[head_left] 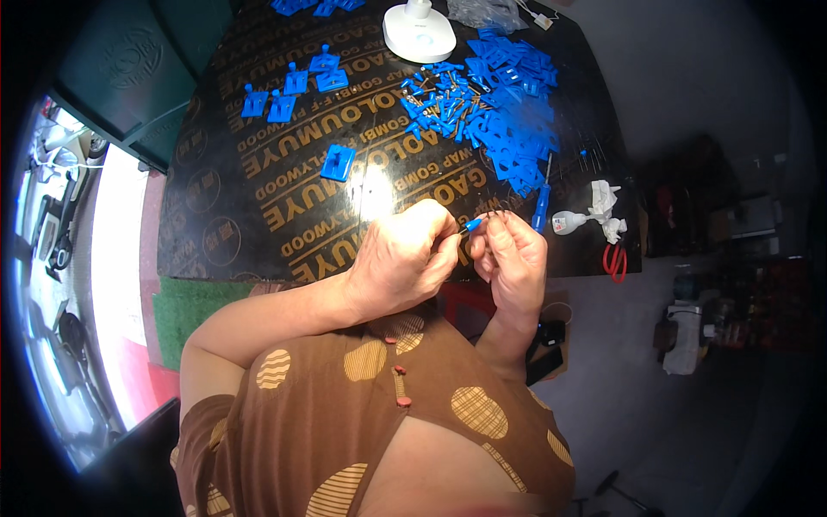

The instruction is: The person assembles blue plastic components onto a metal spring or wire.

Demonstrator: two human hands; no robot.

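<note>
Near the table's front edge, my left hand is closed around a small blue-capped metal pin, its blue end pointing toward my other hand. Just to the right, my right hand pinches with thumb and forefinger; a thin dark bit shows at the fingertips, too small to name. The fingertips of both hands are close together. Beyond them lies a single blue plastic plate with a small slot. Farther right, a heap of blue plates adjoins a pile of similar blue-capped pins.
Several blue plates with upright knobs lie at the far left. A white lamp base and a clear plastic bag are at the back. Rightward are a blue-handled screwdriver, a small white bottle, crumpled tissue and red handles.
</note>
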